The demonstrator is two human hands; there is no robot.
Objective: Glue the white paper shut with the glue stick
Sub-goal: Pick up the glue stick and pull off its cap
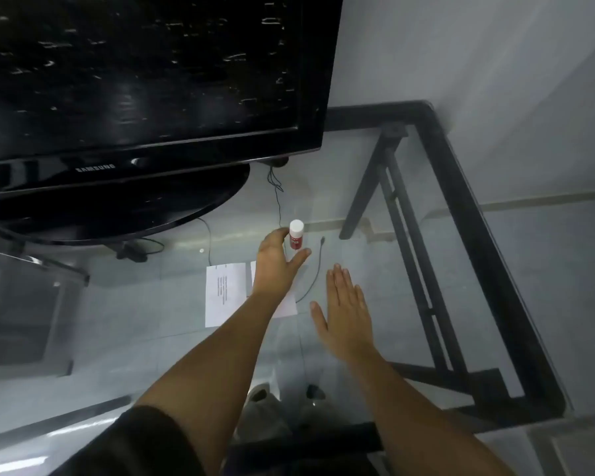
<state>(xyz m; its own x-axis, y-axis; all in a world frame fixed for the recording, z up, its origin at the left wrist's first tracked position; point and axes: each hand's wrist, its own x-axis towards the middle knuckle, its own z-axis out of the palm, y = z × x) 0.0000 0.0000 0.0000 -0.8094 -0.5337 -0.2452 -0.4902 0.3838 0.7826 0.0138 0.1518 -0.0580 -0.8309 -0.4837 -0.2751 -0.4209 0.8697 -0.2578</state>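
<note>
Step in hand: by my reckoning, picking up the glue stick [296,234]; no gluing has begun.
Glue stick: stands upright on the glass counter [409,214], white cap on top, red label below, just past the far edge of the white paper [224,293].
Left hand [277,264]: reached forward over the paper, thumb and fingers spread to either side of the stick and closing round it. Whether they already press on it I cannot tell; it still looks to be standing on the glass.
Right hand [345,312]: flat, fingers together, palm down, holding nothing, beside the paper's right edge, apparently low over the counter.
White paper: lies flat on the counter under the left forearm, printed lines showing on the left part, with a fold or seam running down the middle. The right part is mostly hidden by the arm.
Doing it well: I would pinch the stick low on the red body, leaving the cap free to pull off. The free right hand could then take the cap or pin the paper down, since a loose sheet may slide on glass.
Hazard: a thin black cable [315,269] trails just right of the stick and could snag as it lifts.
Containers: only the glue tube, capped; how much glue is inside cannot be seen.
Nearby: a dark television [145,80] on its stand at the back left.
</note>
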